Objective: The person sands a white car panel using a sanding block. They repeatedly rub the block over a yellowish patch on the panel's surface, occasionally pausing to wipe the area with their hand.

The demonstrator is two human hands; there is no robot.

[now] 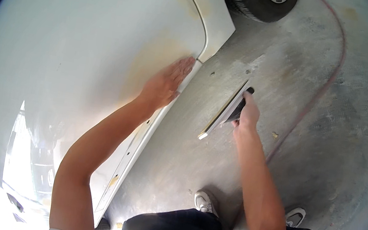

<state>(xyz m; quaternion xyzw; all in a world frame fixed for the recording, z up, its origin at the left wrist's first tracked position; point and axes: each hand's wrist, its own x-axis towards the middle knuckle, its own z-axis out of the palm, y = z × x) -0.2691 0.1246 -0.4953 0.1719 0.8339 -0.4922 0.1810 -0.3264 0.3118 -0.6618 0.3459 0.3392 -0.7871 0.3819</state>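
Observation:
My left hand (167, 80) lies flat, fingers stretched out, on the lower edge of a white car door (112, 23). Around it the paint shows a yellowish patch (151, 60), close to the door's rear gap. Off to the right, above the floor, my right hand (249, 111) is closed round the dark handle of a long sanding block (226, 109). The block is narrow and pale, tilted on its side and apart from the car. Its working face is turned mostly toward the car and shows only as a thin edge.
A car wheel (270, 1) stands at the top. Along the door's bottom runs a white sill (134, 148). A reddish hose (329, 84) curves over the grey concrete floor (358, 127) on the right. My shoes (206, 201) are below, near the sill.

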